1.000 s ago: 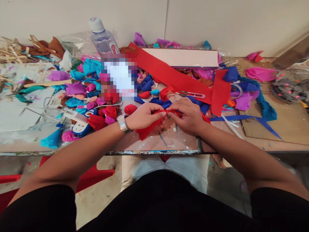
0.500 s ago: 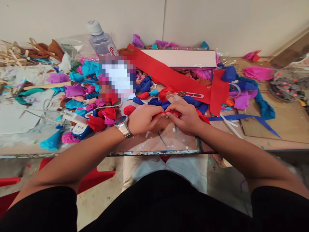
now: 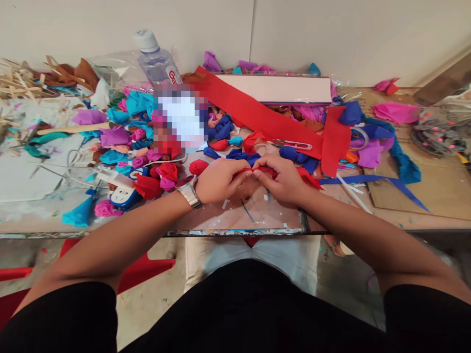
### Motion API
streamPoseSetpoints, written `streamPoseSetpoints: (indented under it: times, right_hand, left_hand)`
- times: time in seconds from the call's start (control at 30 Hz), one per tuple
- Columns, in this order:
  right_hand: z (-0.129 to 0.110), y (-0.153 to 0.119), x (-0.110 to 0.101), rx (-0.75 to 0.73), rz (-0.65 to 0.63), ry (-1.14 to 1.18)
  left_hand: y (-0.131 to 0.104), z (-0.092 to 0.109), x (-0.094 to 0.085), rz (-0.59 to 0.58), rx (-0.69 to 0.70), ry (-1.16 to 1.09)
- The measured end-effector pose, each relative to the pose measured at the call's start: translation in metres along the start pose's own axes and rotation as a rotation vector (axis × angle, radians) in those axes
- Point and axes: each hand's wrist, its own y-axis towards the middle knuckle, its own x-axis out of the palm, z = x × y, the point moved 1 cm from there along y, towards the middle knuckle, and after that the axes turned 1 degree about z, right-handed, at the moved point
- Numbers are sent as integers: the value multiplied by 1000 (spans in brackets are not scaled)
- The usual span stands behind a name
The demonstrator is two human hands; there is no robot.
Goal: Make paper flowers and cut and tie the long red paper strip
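Observation:
My left hand and my right hand meet over the table's near edge, thumbs almost touching. Both are closed on a strip of red crepe paper, pinched between thumbs and fingers; much of it is hidden by the hands. Its loose end sticks out past my right hand. Just beyond the fingers lie blue crumpled paper pieces and small thread snips with a pale handle. A red paper bud rests beside my left hand, above the wristwatch.
A long red paper strip crosses in front of a white box. At the left stand a bottle and a power strip with cables among coloured paper pieces. To the right are a tape roll, a blue ribbon and cardboard.
The hands stay in nearly the same place, still holding the red paper. Slightly more red paper shows along the fingers and past my right hand. The view has shifted a little.

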Motion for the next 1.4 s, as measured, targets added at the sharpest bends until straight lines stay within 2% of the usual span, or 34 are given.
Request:
streamPoseSetpoints:
  times: [0.2, 0.47, 0.83, 1.07, 1.17, 1.3, 1.4]
  right_hand:
    - [2, 0, -3, -52, -44, -62]
    - [5, 0, 1, 12, -54, -36]
    - [3, 1, -4, -24, -57, -118]
    - [4, 0, -4, 15, -41, -102]
    - [3, 0, -4, 4, -80, -110]
    - [3, 0, -4, -52, -109, -78]
    - [5, 0, -3, -32, -59, -64]
  left_hand:
    - [2, -4, 0, -87, -53, -130]
    - [0, 2, -1, -86, 3, -14]
    - [3, -1, -3, -177, -99, -240]
    - [6, 0, -6, -201, -89, -298]
    - [6, 0, -6, -216, -81, -297]
    - [5, -4, -3, -269, -59, -332]
    - [5, -7, 1, -359, -119, -514]
